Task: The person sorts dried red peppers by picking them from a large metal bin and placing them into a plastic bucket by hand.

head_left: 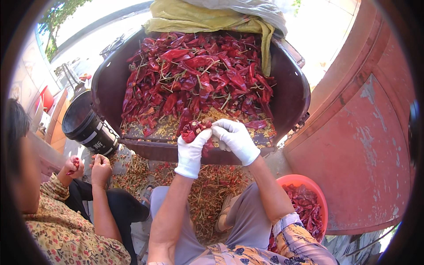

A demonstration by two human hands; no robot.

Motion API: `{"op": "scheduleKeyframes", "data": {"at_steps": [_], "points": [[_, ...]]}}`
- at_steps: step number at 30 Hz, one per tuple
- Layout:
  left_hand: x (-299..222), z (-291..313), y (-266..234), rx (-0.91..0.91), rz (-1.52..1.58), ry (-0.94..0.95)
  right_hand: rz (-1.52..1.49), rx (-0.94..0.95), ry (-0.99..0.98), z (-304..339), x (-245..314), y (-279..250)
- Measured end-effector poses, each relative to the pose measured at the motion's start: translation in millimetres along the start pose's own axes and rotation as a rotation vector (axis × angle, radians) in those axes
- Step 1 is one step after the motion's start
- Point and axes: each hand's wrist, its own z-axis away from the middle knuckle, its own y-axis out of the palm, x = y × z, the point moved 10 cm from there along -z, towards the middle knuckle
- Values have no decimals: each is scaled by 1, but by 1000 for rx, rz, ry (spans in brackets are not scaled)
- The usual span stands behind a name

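Note:
Both my hands wear white gloves and meet at the front edge of a dark red metal cart bed. My left hand is closed round a small bunch of dried red chili peppers, their stem ends turned toward my right hand. My right hand pinches at those stem ends with thumb and forefinger; what lies between the fingertips is hidden. Beyond my hands, a large heap of dried red chili peppers with stems on fills the bed. Yellow seeds lie scattered along its front.
Yellow and white sacks cover the heap's far side. A black bucket stands left of the cart, a red basin of peppers by my right leg. Stems litter the ground. At left, a person holds a pepper. A red metal panel rises on the right.

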Motion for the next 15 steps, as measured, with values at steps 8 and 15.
{"op": "scheduleKeyframes", "data": {"at_steps": [8, 15], "points": [[-14, 4, 4, -43, -181, 131, 304, -179, -600, 16, 50, -4], [-18, 7, 12, 54, -290, 167, 390, -146, -535, 20, 53, -3]]}}
